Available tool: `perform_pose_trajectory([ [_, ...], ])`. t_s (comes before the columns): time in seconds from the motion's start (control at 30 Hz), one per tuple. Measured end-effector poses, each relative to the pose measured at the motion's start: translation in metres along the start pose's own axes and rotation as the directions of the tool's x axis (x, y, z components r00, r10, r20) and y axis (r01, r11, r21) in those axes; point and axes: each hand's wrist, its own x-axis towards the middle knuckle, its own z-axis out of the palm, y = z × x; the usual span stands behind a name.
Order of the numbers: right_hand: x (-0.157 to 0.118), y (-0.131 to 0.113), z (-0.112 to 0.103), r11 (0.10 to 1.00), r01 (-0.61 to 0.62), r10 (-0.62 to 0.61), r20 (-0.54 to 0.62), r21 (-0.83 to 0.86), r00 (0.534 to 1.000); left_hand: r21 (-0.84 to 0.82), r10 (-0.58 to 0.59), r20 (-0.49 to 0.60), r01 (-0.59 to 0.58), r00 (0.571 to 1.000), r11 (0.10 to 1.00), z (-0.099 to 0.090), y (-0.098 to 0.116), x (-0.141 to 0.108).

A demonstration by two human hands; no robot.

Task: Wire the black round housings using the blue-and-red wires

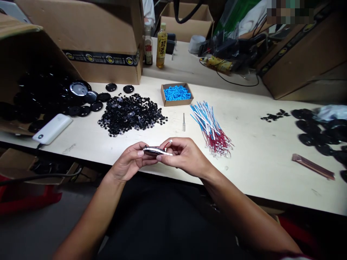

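At the table's front edge, my left hand (pixel 132 159) grips a round black plastic disc (pixel 150 152) by its left side, thumb on the rim. A white strip (pixel 154 148) runs along the disc's edge. My right hand (pixel 183 155) pinches the strip's free end at the disc's right side. A short red wire with a small white connector (pixel 170 142) sticks up by my right fingers. Just beyond the hands lies a small screwdriver (pixel 183 124) with a clear handle. To its right is a bundle of blue, white and red wired strips (pixel 210 126).
A heap of small black parts (pixel 130 112) lies left of a cardboard tray of blue pieces (pixel 177 93). Black discs spill from a box at left, near a white power bank (pixel 52 129). More black discs (pixel 322 133) and a brown bar (pixel 313 166) lie right. Bottles (pixel 162 47) stand behind.
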Motion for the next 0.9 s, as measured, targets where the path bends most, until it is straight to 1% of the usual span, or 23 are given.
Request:
perform_pose_trajectory([
  [0.1, -0.006, 0.000, -0.006, 0.990, 0.045, -0.044, 0.009, -0.133, 0.999, 0.203, 0.038, 0.004, -0.038, 0.999, 0.978, 0.003, 0.006, -0.008],
  [0.2, -0.011, -0.001, -0.010, 0.953, 0.079, -0.074, 0.029, -0.292, 0.997, 0.442, 0.113, -0.016, -0.094, 0.993, 0.892, 0.013, 0.014, -0.013],
  [0.23, -0.012, -0.002, -0.010, 0.937, 0.086, -0.076, 0.043, -0.339, 0.996, 0.493, 0.128, -0.019, -0.102, 0.992, 0.864, 0.017, 0.016, -0.014],
  [0.3, -0.015, -0.004, -0.010, 0.900, 0.106, -0.088, 0.061, -0.423, 0.994, 0.541, 0.134, -0.005, -0.110, 0.991, 0.834, 0.024, 0.017, -0.014],
  [0.4, -0.018, -0.006, -0.010, 0.857, 0.134, -0.113, 0.072, -0.497, 0.991, 0.547, 0.110, 0.013, -0.099, 0.994, 0.831, 0.031, 0.015, -0.013],
  [0.6, -0.022, -0.002, -0.009, 0.823, 0.154, -0.160, 0.037, -0.546, 0.986, 0.496, 0.070, -0.023, -0.049, 0.997, 0.867, 0.034, 0.005, -0.009],
  [0.73, -0.027, 0.005, -0.009, 0.845, 0.126, -0.159, -0.019, -0.520, 0.987, 0.443, 0.076, -0.068, -0.038, 0.995, 0.896, 0.032, -0.003, -0.008],
  [0.9, -0.036, 0.009, -0.010, 0.921, -0.003, -0.077, -0.191, -0.390, 0.979, 0.411, 0.135, -0.127, -0.072, 0.983, 0.909, 0.026, -0.008, -0.008],
])
